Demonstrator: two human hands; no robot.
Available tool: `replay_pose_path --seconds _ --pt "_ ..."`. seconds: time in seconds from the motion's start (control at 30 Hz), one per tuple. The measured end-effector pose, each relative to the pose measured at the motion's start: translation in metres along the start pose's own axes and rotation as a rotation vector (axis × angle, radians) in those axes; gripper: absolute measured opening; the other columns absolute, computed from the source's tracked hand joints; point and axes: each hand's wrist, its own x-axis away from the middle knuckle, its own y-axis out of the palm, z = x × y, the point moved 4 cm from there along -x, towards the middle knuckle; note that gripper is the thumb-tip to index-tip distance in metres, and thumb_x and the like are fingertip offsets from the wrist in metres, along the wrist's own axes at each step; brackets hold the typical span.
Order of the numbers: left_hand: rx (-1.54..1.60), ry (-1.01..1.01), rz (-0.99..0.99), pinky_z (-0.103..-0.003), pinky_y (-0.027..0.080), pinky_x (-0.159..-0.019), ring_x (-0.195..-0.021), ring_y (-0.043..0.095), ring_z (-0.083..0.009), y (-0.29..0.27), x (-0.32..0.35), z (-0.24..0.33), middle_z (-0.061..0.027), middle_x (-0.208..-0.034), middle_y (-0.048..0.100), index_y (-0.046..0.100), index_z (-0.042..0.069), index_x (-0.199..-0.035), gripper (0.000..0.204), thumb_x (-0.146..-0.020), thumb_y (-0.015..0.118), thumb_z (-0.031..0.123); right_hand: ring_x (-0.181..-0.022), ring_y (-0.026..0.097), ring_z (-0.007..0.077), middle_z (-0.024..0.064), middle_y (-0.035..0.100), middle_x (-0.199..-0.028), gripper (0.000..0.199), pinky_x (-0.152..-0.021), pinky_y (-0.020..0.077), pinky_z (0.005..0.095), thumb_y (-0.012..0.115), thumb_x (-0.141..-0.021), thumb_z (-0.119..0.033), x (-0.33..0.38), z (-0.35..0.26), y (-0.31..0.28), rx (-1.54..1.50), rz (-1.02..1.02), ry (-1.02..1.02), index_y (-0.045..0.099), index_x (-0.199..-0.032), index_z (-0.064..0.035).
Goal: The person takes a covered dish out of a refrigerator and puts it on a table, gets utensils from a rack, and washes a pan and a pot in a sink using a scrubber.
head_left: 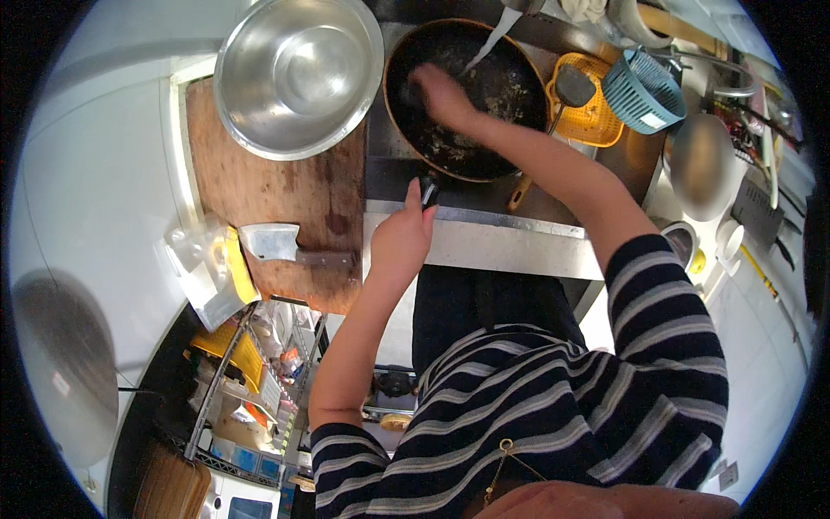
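Observation:
A dark, round frying pan (510,112) with a worn, blotchy inside sits over the sink, and a stream of water (493,41) runs into it from above. Its short black handle (430,191) points toward me. My left hand (402,238) is closed round that handle, index finger stretched along it. Inside the pan, my right hand (445,97) reaches down to the left part of the surface. Its fingers are smeared by motion, and whether it holds anything is hidden. A spatula (572,88) with a dark blade and wooden handle end lies just right of the pan.
At the left, a large steel bowl (246,117) rests on a wooden board (285,190). A cleaver (270,241) lies nearer me, beside a plastic bag (203,272). Yellow (596,130) and blue baskets (640,99) stand at right. The sink's front edge (501,246) runs before me.

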Motion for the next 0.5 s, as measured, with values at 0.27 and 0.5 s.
replay_pose_path --seconds 0.27,0.5 --pt "-0.080 0.074 0.076 -0.047 0.054 -0.056 -0.062 0.067 -0.0373 0.007 -0.005 0.002 -0.0181 -0.070 0.067 0.045 -0.002 -0.138 0.055 -0.099 0.053 0.035 -0.110 0.053 0.0429 0.0222 0.056 -0.111 0.023 -0.094 0.0450 0.0484 0.065 -0.085 -0.002 -0.025 0.007 0.005 -0.146 0.346 0.420 0.058 -0.107 -0.0017" --pt "-0.102 -0.019 0.044 -0.048 0.054 -0.058 -0.065 0.068 -0.0379 0.007 0.005 -0.001 -0.0190 -0.071 0.067 0.044 -0.001 -0.138 0.054 -0.099 0.052 0.036 -0.113 0.052 0.0444 0.0211 0.052 -0.118 0.041 -0.096 0.0457 0.0484 0.057 -0.081 0.010 -0.009 -0.047 -0.002 -0.245 -0.094 0.040 0.052 -0.119 -0.0051"
